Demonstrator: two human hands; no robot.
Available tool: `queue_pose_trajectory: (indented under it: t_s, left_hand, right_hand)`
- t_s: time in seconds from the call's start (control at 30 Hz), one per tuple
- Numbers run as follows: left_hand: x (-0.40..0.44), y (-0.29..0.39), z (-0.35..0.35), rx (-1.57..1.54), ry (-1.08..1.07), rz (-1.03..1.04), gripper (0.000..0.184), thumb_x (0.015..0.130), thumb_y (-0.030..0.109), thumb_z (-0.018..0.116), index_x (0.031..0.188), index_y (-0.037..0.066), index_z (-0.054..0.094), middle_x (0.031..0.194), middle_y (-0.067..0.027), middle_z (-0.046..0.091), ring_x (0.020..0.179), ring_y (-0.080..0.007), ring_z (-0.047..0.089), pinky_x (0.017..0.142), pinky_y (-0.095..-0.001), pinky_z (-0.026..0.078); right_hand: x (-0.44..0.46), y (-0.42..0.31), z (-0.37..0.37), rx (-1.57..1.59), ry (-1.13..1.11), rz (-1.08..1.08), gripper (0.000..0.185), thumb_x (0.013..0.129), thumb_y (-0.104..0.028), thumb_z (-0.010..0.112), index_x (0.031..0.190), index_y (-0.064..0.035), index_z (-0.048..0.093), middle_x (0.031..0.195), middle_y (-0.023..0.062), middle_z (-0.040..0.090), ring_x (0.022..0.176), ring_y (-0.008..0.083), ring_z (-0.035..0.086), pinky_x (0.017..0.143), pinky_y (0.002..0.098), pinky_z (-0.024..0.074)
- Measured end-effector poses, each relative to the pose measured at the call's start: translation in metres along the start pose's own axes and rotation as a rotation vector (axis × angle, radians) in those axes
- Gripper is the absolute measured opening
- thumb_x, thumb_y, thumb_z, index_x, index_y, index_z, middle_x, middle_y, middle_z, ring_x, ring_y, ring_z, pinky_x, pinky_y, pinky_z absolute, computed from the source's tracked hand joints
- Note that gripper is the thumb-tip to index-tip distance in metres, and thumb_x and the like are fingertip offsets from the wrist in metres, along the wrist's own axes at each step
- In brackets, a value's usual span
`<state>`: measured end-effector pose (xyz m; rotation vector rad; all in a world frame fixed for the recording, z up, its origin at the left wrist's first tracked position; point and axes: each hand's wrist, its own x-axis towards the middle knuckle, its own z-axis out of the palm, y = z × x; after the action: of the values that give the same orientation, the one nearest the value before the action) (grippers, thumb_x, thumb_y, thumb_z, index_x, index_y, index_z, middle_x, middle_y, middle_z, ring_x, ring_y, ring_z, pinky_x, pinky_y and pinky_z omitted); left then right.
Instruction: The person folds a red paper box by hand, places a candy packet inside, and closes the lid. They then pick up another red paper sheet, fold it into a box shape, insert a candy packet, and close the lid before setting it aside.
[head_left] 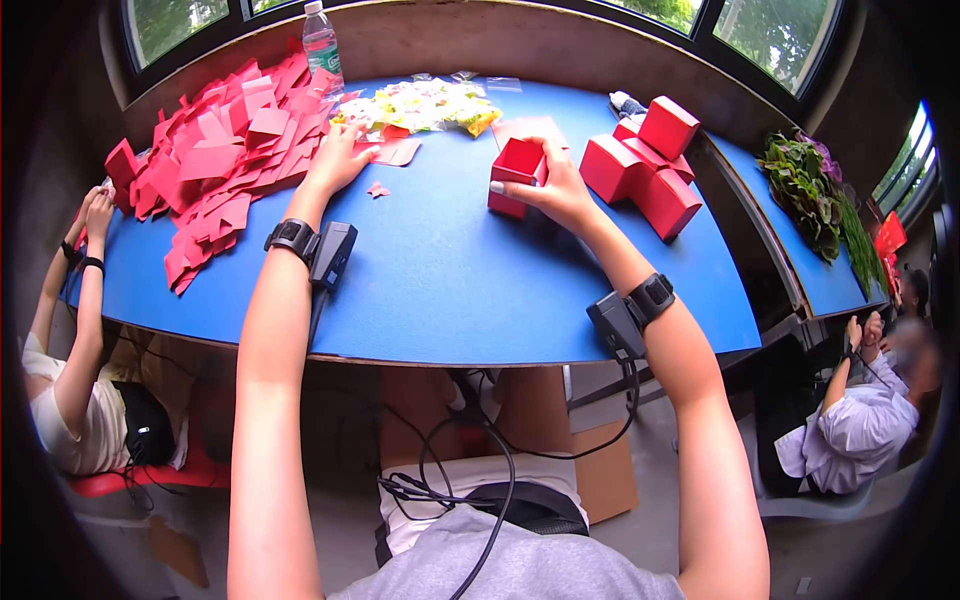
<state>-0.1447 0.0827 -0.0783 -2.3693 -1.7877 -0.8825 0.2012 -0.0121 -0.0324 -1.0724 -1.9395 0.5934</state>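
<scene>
Right hand grasping an open, square-mouthed red paper box above the smooth blue tabletop, left hand reaching beside crinkly, yellow-patterned packets, its grip unclear.

Right hand around an open red box, left hand beside yellow-and-white packets.

The tabletop is plain blue; the paper pile solid red; the wrappers yellow, white and green.
</scene>
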Motion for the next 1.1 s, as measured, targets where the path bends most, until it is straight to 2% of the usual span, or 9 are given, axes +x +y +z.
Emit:
queue_pose_trajectory:
  t_s: [0.2, 0.47, 0.6, 0.73, 0.8, 0.87, 0.93, 1.03, 1.1]
  left_hand:
    - [0.003, -0.006, 0.004, -0.036, 0.163, -0.035, 0.048, 0.078, 0.024, 0.068, 0.118, 0.004, 0.052, 0.108, -0.0196, 0.06, 0.101, -0.0305, 0.058, 0.085, -0.0373, 0.047]
    - [-0.003, 0.01, -0.01, 0.062, 0.301, 0.081, 0.046, 0.073, 0.022, 0.073, 0.112, 0.004, 0.057, 0.103, -0.0138, 0.063, 0.092, -0.0266, 0.06, 0.081, -0.0356, 0.048]
    - [0.003, 0.032, -0.019, -0.121, 0.283, 0.135, 0.046, 0.072, 0.019, 0.074, 0.111, 0.005, 0.054, 0.095, -0.0102, 0.063, 0.09, -0.0234, 0.06, 0.079, -0.0343, 0.048]
    - [-0.003, 0.117, -0.03, -0.749, 0.192, 0.173, 0.043, 0.078, 0.027, 0.073, 0.105, 0.007, 0.046, 0.091, -0.0098, 0.059, 0.09, -0.0164, 0.058, 0.075, -0.03, 0.048]
    - [-0.018, 0.16, -0.033, -0.884, 0.106, 0.229, 0.041, 0.079, 0.03, 0.071, 0.102, 0.007, 0.046, 0.087, -0.0089, 0.057, 0.088, -0.0162, 0.057, 0.075, -0.0308, 0.047]
    - [-0.033, 0.185, -0.032, -0.638, 0.051, 0.313, 0.042, 0.079, 0.033, 0.07, 0.1, 0.006, 0.047, 0.087, -0.0091, 0.057, 0.084, -0.0173, 0.056, 0.075, -0.0322, 0.046]
    - [-0.034, 0.189, -0.02, -0.404, 0.216, 0.494, 0.038, 0.079, 0.033, 0.07, 0.091, 0.003, 0.05, 0.081, -0.0093, 0.055, 0.079, -0.0182, 0.055, 0.07, -0.0309, 0.045]
    - [-0.034, 0.185, -0.018, -0.556, 0.103, 0.335, 0.036, 0.08, 0.033, 0.068, 0.083, 0.001, 0.051, 0.076, -0.0102, 0.056, 0.075, -0.02, 0.056, 0.068, -0.0303, 0.045]
    - [-0.036, 0.184, -0.02, -0.62, 0.059, 0.278, 0.036, 0.082, 0.033, 0.064, 0.083, -0.002, 0.054, 0.075, -0.0162, 0.058, 0.077, -0.0322, 0.059, 0.071, -0.0381, 0.046]
  right_hand:
    - [0.0, 0.003, -0.002, -0.023, 0.056, -0.099, 0.072, 0.062, -0.036, 0.081, 0.115, -0.0017, 0.046, 0.116, 0.0158, 0.053, 0.108, 0.027, 0.053, 0.091, 0.0354, 0.0439]
    - [0.004, 0.001, -0.001, -0.149, 0.068, -0.083, 0.074, 0.062, -0.039, 0.08, 0.115, 0.0012, 0.046, 0.113, 0.0179, 0.054, 0.106, 0.0275, 0.054, 0.088, 0.0358, 0.046]
    - [0.001, -0.002, -0.004, -0.119, 0.047, -0.095, 0.074, 0.062, -0.037, 0.08, 0.116, 0.0003, 0.045, 0.115, 0.0179, 0.054, 0.107, 0.0281, 0.054, 0.089, 0.0361, 0.0453]
    - [0.001, 0.0, 0.0, -0.065, -0.03, -0.156, 0.074, 0.062, -0.034, 0.081, 0.118, -0.0011, 0.045, 0.118, 0.0184, 0.051, 0.109, 0.0291, 0.052, 0.091, 0.0363, 0.044]
    - [0.002, 0.001, 0.001, -0.07, -0.04, -0.16, 0.076, 0.061, -0.034, 0.081, 0.119, -0.0003, 0.044, 0.119, 0.0192, 0.05, 0.11, 0.0298, 0.052, 0.092, 0.0368, 0.0434]
    - [0.001, -0.001, 0.003, -0.126, -0.005, -0.226, 0.079, 0.061, -0.034, 0.081, 0.121, 0.0007, 0.043, 0.119, 0.0199, 0.05, 0.11, 0.0303, 0.052, 0.092, 0.0373, 0.0432]
    - [0.0, 0.0, 0.006, -0.135, 0.0, -0.224, 0.081, 0.061, -0.035, 0.081, 0.121, 0.002, 0.043, 0.119, 0.0205, 0.05, 0.111, 0.0308, 0.052, 0.093, 0.0372, 0.0428]
    - [0.001, -0.003, 0.008, -0.129, 0.012, -0.205, 0.086, 0.06, -0.039, 0.082, 0.121, 0.0057, 0.043, 0.121, 0.0223, 0.049, 0.113, 0.0328, 0.051, 0.095, 0.0368, 0.0414]
    - [0.0, -0.003, 0.012, -0.166, 0.034, -0.237, 0.086, 0.059, -0.039, 0.082, 0.121, 0.0056, 0.043, 0.12, 0.0225, 0.049, 0.113, 0.0332, 0.051, 0.095, 0.0369, 0.0419]
